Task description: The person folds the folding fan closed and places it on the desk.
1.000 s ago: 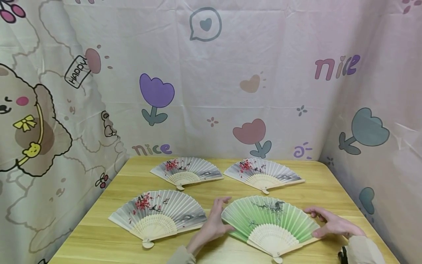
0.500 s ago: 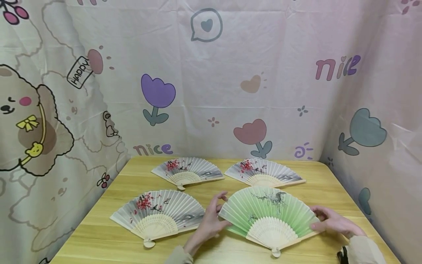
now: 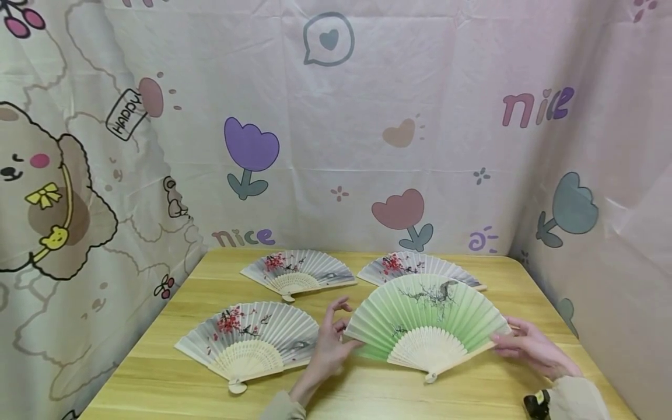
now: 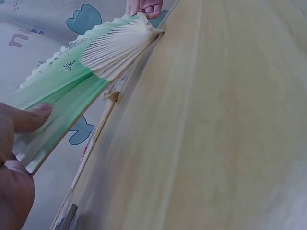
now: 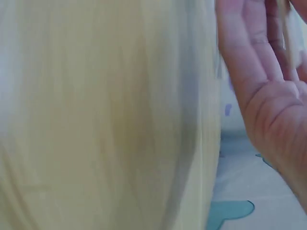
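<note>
A spread green folding fan [image 3: 462, 312] with a dark branch print and pale ribs is held up, tilted, above the table. My left hand [image 3: 328, 347] pinches its left end between thumb and fingers; in the left wrist view the thumb [image 4: 33, 117] lies on the pleated green leaf [image 4: 53, 96]. At the other end my right hand [image 3: 532, 347] grips the outer rib, thumb in front and fingers behind. The right wrist view shows that hand's palm [image 5: 276, 105], with only a sliver of the fan's edge. Beyond the green fan, a grey blossom-print fan [image 3: 380, 271] is partly covered by it.
Another open grey blossom-print fan [image 3: 247, 344] lies at the front left, near my left hand. A third matching fan [image 3: 296, 274] lies at the back left. Printed cloth [image 3: 336, 146] stands around the back and sides of the wooden table [image 3: 157, 373].
The green fan has risen and moved away from me, now overlapping the back right grey fan in view. Both hands went with it. The grey fans stayed put.
</note>
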`<state>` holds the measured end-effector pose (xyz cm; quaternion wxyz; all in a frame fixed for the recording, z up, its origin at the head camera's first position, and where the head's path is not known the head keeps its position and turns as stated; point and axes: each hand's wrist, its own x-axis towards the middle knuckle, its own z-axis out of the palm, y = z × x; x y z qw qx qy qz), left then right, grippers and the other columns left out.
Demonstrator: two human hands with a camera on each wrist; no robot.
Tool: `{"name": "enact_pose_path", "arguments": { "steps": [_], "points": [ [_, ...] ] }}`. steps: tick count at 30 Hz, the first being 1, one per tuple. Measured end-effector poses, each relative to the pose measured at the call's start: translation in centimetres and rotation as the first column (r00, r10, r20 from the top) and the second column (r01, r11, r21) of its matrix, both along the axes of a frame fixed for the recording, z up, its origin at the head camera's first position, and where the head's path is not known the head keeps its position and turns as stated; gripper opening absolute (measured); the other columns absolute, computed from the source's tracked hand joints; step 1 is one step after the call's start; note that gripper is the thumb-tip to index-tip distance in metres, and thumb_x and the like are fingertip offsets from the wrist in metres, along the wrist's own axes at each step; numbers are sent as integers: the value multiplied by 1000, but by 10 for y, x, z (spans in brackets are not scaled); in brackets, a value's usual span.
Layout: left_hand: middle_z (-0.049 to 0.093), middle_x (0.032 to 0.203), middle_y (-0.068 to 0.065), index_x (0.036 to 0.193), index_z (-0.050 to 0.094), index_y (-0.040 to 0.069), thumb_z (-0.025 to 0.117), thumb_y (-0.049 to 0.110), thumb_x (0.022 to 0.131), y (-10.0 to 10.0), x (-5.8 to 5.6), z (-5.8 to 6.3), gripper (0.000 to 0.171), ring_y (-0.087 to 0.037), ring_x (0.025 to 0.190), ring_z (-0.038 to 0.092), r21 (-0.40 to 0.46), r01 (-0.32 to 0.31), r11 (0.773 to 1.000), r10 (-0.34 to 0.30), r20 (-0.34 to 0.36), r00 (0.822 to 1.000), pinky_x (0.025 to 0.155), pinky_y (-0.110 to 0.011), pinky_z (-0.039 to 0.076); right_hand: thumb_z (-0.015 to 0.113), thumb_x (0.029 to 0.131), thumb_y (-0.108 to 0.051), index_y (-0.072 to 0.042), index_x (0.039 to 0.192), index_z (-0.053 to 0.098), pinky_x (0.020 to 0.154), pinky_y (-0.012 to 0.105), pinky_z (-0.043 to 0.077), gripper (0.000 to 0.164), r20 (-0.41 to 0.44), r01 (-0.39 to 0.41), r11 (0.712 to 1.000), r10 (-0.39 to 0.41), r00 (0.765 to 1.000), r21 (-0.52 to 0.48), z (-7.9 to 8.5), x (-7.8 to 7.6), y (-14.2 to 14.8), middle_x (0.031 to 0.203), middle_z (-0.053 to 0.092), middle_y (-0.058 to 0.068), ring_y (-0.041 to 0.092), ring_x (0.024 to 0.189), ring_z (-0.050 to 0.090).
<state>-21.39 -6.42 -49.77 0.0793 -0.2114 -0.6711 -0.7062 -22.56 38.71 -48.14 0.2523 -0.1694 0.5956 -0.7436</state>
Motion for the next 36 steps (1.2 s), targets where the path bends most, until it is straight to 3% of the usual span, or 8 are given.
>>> {"name": "enact_pose_path", "arguments": {
  "steps": [2, 6, 9, 13, 20, 23, 28, 36],
  "points": [
    [42, 131, -26, 146, 36, 2, 76, -21, 65, 0, -1, 0, 93, -2, 81, 64, 40, -25, 999, 25, -12, 1000, 74, -16, 63, 39, 103, 8, -27, 126, 65, 105, 35, 60, 50, 44, -5, 993, 11, 999, -121, -1, 1, -2, 118, 72, 1, 18, 110, 70],
    [46, 126, -21, 143, 41, 1, 80, -17, 66, 0, -2, 3, 88, -2, 76, 58, 74, -106, 992, 106, -2, 994, 56, -7, 54, 27, 105, 9, -14, 130, 65, 113, 39, 53, 51, 95, -18, 941, 53, 994, -339, -4, 2, -9, 126, 70, 8, 22, 120, 67],
    [47, 125, -25, 141, 43, 2, 81, -12, 69, 0, -3, 6, 83, -3, 74, 56, 84, -144, 986, 141, 40, 989, 53, -6, 51, 24, 107, 7, -6, 118, 69, 116, 41, 51, 49, 121, -7, 898, 67, 990, -440, -6, 1, -17, 129, 69, 10, 25, 124, 65],
    [47, 126, -25, 141, 42, 3, 80, -13, 71, 0, -3, 10, 82, -3, 73, 58, 126, -160, 979, 149, 96, 984, 58, -10, 57, 24, 108, 3, -7, 108, 71, 114, 43, 53, 48, 196, 74, 868, 27, 980, -490, -7, 0, -29, 127, 70, 8, 25, 122, 65],
    [50, 121, -14, 140, 42, 4, 80, -12, 72, -1, -6, 11, 79, -5, 71, 58, 212, -214, 954, 191, 126, 973, 59, -10, 56, 21, 110, -4, -13, 129, 66, 115, 38, 52, 49, 196, 105, 831, 5, 981, -546, -6, -2, -54, 132, 67, 6, 22, 124, 63],
    [51, 119, -11, 140, 42, 4, 79, -13, 73, 0, -6, 14, 79, -5, 71, 58, 241, -220, 945, 194, 128, 973, 59, -10, 56, 25, 110, -3, -14, 125, 67, 113, 35, 55, 46, 185, 140, 841, -49, 982, -523, -4, -3, -68, 128, 68, 4, 20, 122, 65],
    [52, 117, -8, 140, 40, 2, 78, -15, 73, 3, -7, 20, 79, -4, 71, 58, 267, -220, 938, 197, 109, 974, 62, -10, 58, 35, 108, -4, -18, 117, 71, 106, 29, 59, 39, 128, 216, 897, -179, 975, -387, 0, -4, -96, 119, 71, -3, 13, 112, 67],
    [54, 113, -7, 139, 41, 2, 78, -17, 71, 5, -11, 32, 79, -6, 73, 59, 315, -259, 913, 243, 90, 966, 67, -13, 59, 38, 106, 0, -20, 118, 71, 105, 32, 60, 40, 72, 204, 913, -190, 979, -354, 4, -3, -131, 118, 72, -3, 14, 111, 70]
  ]
}}
